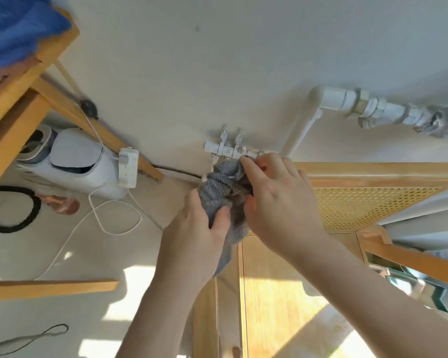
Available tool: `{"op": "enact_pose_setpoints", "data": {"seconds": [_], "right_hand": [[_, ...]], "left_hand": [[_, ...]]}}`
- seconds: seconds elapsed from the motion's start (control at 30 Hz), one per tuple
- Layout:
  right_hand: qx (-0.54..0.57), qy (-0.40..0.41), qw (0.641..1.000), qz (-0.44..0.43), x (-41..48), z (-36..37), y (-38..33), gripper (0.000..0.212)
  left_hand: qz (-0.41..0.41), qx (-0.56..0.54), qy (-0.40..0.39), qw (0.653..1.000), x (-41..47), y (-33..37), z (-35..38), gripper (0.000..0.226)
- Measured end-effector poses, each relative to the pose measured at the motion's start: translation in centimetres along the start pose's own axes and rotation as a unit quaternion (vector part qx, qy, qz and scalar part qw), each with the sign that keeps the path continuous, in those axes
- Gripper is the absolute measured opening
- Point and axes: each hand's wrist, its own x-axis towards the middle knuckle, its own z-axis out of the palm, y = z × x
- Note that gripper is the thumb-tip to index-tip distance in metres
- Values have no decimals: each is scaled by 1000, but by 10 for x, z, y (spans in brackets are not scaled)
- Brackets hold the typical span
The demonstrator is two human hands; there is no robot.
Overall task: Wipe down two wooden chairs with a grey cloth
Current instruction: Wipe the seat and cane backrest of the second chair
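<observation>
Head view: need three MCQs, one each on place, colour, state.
1. Where is the white appliance?
A. on the floor by the left chair legs
B. hanging on the wall
C. in a hand

2. What colour is the fabric on the left chair?
A. red
B. blue
C. green

3. How is the grey cloth held?
A. lying loose, untouched
B. by one hand only
C. bunched in both hands

Answers:
1 A, it sits on the floor beside the chair's legs.
2 B, its folds at top left are plainly blue.
3 C, the left hand and the right hand both hold it.
</observation>
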Motion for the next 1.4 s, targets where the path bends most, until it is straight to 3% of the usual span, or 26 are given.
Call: {"op": "enact_pose_setpoints", "data": {"seconds": [0.07,0.13,0.23,0.33,0.4,0.47,0.53,0.6,0.7,0.83,0.93,1.07,1.3,1.4], "right_hand": [[71,-12,997,-10,1,-5,6,64],[105,-27,994,-6,1,-15,21,68],[-10,-10,999,38,2,-29,71,60],[-27,4,998,49,-1,-29,103,50],[-16,0,999,43,3,-27,106,56],[-3,-23,999,47,8,-30,104,65],[0,-46,998,37,6,-31,104,58],[-13,-44,998,33,5,-29,106,43],[-18,-55,997,54,5,-26,104,40],[-40,-60,995,62,5,-24,100,36],[-59,-62,994,62,6,-22,98,34],[-81,-70,994,30,7,-24,99,18],[-28,-126,991,39,20,-33,104,30],[-18,-129,991,43,23,-34,101,27]], "left_hand": [[35,116,17,992,18,16,3,53],[63,261,42,962,36,28,13,56],[134,380,57,913,61,52,24,41],[232,409,30,882,72,72,39,46],[304,409,0,861,77,81,45,52],[354,380,-38,854,80,89,50,49],[364,350,-70,860,83,94,53,44],[335,342,-83,874,88,91,48,41],[228,316,-76,918,87,64,22,45],[76,160,-11,984,56,29,4,33],[-5,112,36,993,31,17,9,25],[-84,40,43,995,4,7,12,31],[-138,-47,-14,989,26,6,6,30],[-48,81,-45,995,50,12,0,28]]}}
